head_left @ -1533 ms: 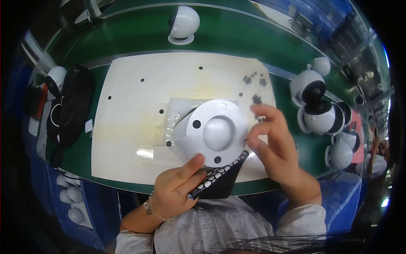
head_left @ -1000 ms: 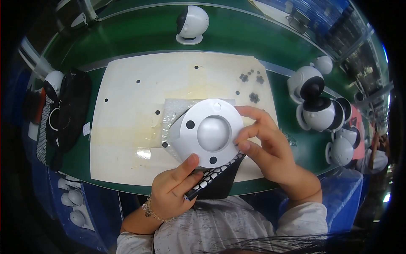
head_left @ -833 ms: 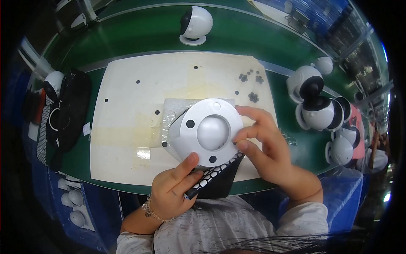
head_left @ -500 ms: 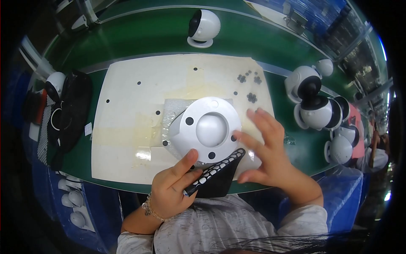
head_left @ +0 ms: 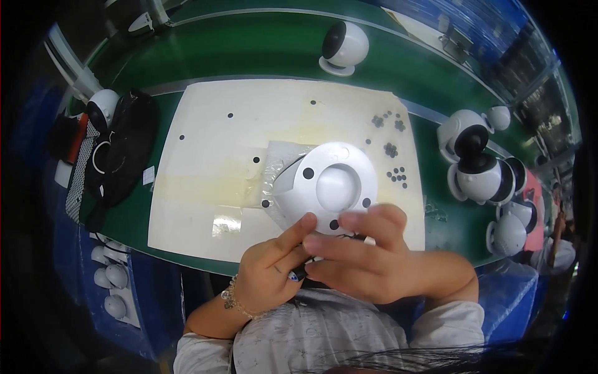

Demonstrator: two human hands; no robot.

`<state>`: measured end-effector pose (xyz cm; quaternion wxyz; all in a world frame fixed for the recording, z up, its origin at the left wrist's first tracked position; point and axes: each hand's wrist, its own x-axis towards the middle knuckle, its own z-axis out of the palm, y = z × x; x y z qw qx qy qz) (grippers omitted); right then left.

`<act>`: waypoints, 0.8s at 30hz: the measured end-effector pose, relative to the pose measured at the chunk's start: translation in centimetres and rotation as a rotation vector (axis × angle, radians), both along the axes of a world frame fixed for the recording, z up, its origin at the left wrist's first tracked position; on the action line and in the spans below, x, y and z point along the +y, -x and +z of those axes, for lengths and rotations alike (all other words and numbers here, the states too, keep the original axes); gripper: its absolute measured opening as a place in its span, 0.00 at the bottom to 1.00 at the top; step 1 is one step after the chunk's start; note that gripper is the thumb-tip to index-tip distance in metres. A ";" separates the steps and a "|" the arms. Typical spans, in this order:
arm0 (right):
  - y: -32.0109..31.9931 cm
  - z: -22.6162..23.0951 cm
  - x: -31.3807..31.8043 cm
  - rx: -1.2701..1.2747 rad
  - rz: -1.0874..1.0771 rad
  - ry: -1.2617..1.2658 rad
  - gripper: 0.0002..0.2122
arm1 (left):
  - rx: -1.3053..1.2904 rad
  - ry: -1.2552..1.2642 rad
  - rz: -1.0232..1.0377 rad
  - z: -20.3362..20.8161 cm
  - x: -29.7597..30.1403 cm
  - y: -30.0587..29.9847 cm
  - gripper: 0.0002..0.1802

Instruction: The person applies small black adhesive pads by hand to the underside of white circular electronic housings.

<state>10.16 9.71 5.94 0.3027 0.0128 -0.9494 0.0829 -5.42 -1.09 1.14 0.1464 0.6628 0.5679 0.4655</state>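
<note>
A white camera-like device with a round base (head_left: 367, 168) lies base-up on bubble wrap (head_left: 277, 156). Three black round stickers show on its ring, around a hollow middle. Just in front of it, my left hand (head_left: 265, 274) grips a rolled sheet of black round stickers (head_left: 298, 273), which is mostly covered now. Across that sheet reaches my right hand (head_left: 367, 255), its thumb and a finger closing on the sheet beside my left fingertips. Its other fingers are bent near the base's lower edge. Slight blur hides exactly what the right fingertips pinch.
Loose black dots (head_left: 390, 149) are scattered over the cream board (head_left: 205, 168). More white devices (head_left: 476, 177) crowd the right side, and one device (head_left: 346, 47) stands at the back. A black bag (head_left: 128, 146) lies at the left. Below it are round white parts (head_left: 116, 274).
My right hand has moved left and down from beside the device to the sticker sheet, covering most of it. The whole view has shifted, so the scene appears further right.
</note>
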 end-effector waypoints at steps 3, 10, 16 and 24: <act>-0.8 -1.5 -0.2 0.123 -0.005 -0.230 0.12 | -0.061 0.001 -0.024 -0.2 -0.1 0.2 0.15; 0.1 0.6 4.1 0.169 -0.251 0.360 0.05 | 0.019 -0.064 0.047 -0.6 0.1 -0.1 0.12; 1.9 0.5 5.8 0.116 -0.219 0.956 0.06 | 0.079 -0.116 0.005 -0.7 0.4 -0.1 0.16; 2.3 0.6 6.3 0.061 -0.212 0.827 0.05 | 0.088 -0.149 -0.026 -0.9 0.4 0.2 0.16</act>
